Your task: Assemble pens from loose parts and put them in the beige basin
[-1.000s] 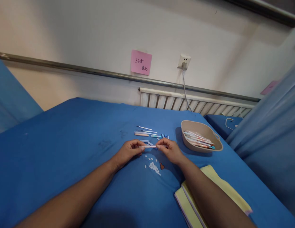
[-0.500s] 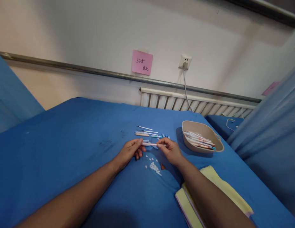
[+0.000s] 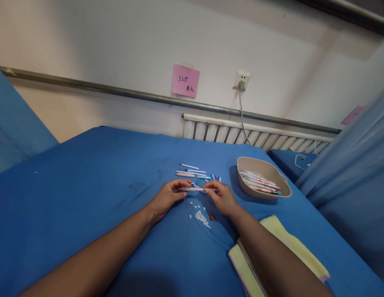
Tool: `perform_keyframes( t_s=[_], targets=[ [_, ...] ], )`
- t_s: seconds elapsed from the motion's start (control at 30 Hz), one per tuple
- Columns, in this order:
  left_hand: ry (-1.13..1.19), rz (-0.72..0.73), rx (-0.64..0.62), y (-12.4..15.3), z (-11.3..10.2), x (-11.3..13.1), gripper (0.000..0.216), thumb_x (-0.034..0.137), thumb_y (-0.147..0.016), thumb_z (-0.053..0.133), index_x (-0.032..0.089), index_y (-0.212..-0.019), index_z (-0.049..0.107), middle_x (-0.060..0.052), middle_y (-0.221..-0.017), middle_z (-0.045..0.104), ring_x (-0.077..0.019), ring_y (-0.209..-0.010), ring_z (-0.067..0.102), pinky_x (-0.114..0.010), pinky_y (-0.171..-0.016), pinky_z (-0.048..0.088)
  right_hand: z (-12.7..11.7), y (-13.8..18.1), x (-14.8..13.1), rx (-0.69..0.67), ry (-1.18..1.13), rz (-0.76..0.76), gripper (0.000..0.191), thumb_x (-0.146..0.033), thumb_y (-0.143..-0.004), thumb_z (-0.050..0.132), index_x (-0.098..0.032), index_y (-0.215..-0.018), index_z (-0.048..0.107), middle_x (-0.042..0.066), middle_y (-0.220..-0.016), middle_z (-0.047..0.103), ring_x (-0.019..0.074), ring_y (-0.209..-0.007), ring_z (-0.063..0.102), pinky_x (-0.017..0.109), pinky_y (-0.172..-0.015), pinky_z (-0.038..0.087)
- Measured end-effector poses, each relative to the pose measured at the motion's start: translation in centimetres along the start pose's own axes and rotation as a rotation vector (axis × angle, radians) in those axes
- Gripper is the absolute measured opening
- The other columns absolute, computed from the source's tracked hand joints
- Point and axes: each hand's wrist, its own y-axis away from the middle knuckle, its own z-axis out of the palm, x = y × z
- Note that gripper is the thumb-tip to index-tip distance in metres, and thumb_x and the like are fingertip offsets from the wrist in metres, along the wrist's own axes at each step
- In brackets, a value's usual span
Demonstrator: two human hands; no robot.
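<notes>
My left hand (image 3: 167, 197) and my right hand (image 3: 221, 197) rest on the blue cloth (image 3: 86, 198) and pinch the two ends of a thin pale pen (image 3: 193, 189) held level between them. Both hands are closed on it. Just beyond the hands lie several loose pen parts (image 3: 192, 172), thin refills and small blue caps. Below the pen lies a scatter of small white bits (image 3: 200, 215) and one small brown piece (image 3: 212, 215).
A beige tray (image 3: 283, 192) with several pens in it stands to the right. A yellow folded cloth or notebook (image 3: 272, 247) lies under my right forearm. A radiator, a wall socket with a cable, and a pink note are on the wall behind.
My left fingers, spread half a second ago, have closed again on the pen's left end. The pen stays level between both hands, nearly in place.
</notes>
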Motion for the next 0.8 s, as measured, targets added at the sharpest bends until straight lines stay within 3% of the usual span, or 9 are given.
perform_keyframes(
  t_s=[0.1, 0.23, 0.3, 0.4, 0.47, 0.57, 0.63, 0.7, 0.8],
  targets=[
    [0.034, -0.041, 0.004, -0.02, 0.00, 0.10, 0.037, 0.034, -0.066, 0.073, 0.017, -0.097, 0.062, -0.007, -0.099, 0.067, -0.0146, -0.076, 0.062, -0.025, -0.066, 0.046, -0.03, -0.03, -0.03, 0.007, 0.007, 0.012, 0.013, -0.030, -0.081, 0.054, -0.021, -0.083, 0.064, 0.000, -0.076, 0.064, 0.0154, -0.071, 0.057, 0.025, -0.066, 0.042],
    [-0.073, -0.111, 0.039, -0.05, 0.05, 0.00, 0.031, 0.044, -0.072, 0.065, 0.014, -0.079, 0.062, -0.002, -0.067, 0.065, -0.0105, -0.051, 0.054, -0.022, -0.050, 0.040, -0.06, -0.06, -0.05, 0.018, 0.037, -0.021, 0.013, -0.029, -0.081, 0.054, -0.022, -0.083, 0.064, 0.000, -0.076, 0.064, 0.0151, -0.071, 0.057, 0.026, -0.067, 0.042],
    [-0.069, -0.045, 0.035, -0.01, 0.04, 0.06, 0.026, 0.033, -0.063, 0.075, 0.015, -0.078, 0.063, -0.004, -0.084, 0.068, -0.0128, -0.067, 0.060, -0.022, -0.059, 0.044, -0.05, -0.07, -0.09, 0.019, 0.044, -0.028, 0.013, -0.029, -0.082, 0.054, -0.022, -0.083, 0.064, 0.001, -0.077, 0.065, 0.0155, -0.072, 0.058, 0.026, -0.068, 0.043],
    [0.027, -0.011, 0.015, 0.05, 0.04, 0.26, 0.041, 0.028, -0.060, 0.077, 0.019, -0.098, 0.063, -0.006, -0.111, 0.064, -0.0172, -0.089, 0.062, -0.025, -0.071, 0.046, -0.01, -0.08, -0.17, 0.018, 0.026, -0.019, 0.012, -0.029, -0.082, 0.054, -0.022, -0.083, 0.064, 0.001, -0.078, 0.065, 0.0156, -0.072, 0.058, 0.026, -0.068, 0.043],
    [0.047, -0.078, 0.017, 0.04, 0.06, 0.25, 0.039, 0.039, -0.070, 0.069, 0.018, -0.102, 0.061, -0.007, -0.096, 0.068, -0.0152, -0.073, 0.063, -0.025, -0.061, 0.046, 0.01, -0.06, -0.21, 0.015, 0.019, -0.029, 0.013, -0.029, -0.082, 0.054, -0.022, -0.083, 0.064, 0.001, -0.078, 0.065, 0.0154, -0.072, 0.058, 0.026, -0.068, 0.043],
    [-0.037, -0.116, 0.026, -0.03, 0.01, 0.03, 0.031, 0.044, -0.073, 0.065, 0.015, -0.082, 0.062, -0.002, -0.066, 0.064, -0.0101, -0.050, 0.054, -0.023, -0.049, 0.040, 0.00, -0.03, -0.19, 0.011, 0.032, -0.059, 0.013, -0.028, -0.082, 0.054, -0.022, -0.083, 0.065, 0.001, -0.078, 0.064, 0.0153, -0.072, 0.058, 0.026, -0.069, 0.042],
    [-0.066, -0.048, 0.016, -0.04, -0.08, -0.01, 0.025, 0.034, -0.065, 0.074, 0.015, -0.077, 0.063, -0.003, -0.075, 0.066, -0.0114, -0.062, 0.058, -0.022, -0.056, 0.043, 0.00, -0.02, -0.14, 0.012, 0.038, -0.068, 0.012, -0.027, -0.082, 0.054, -0.022, -0.083, 0.065, 0.001, -0.079, 0.064, 0.0154, -0.073, 0.058, 0.026, -0.069, 0.042],
    [-0.029, 0.007, -0.003, -0.02, -0.14, 0.09, 0.033, 0.025, -0.058, 0.078, 0.016, -0.087, 0.065, -0.005, -0.096, 0.067, -0.0154, -0.082, 0.061, -0.023, -0.068, 0.046, 0.01, -0.02, -0.13, 0.015, 0.038, -0.062, 0.012, -0.028, -0.082, 0.054, -0.022, -0.083, 0.065, 0.001, -0.079, 0.065, 0.0154, -0.073, 0.058, 0.026, -0.069, 0.042],
    [0.026, -0.049, -0.001, -0.06, -0.09, 0.18, 0.041, 0.036, -0.068, 0.071, 0.017, -0.103, 0.061, -0.008, -0.099, 0.067, -0.0162, -0.079, 0.062, -0.025, -0.064, 0.047, 0.02, -0.02, -0.26, 0.016, 0.038, -0.056, 0.012, -0.028, -0.082, 0.055, -0.022, -0.084, 0.065, 0.001, -0.079, 0.065, 0.0153, -0.072, 0.058, 0.025, -0.068, 0.043]
  ],
)
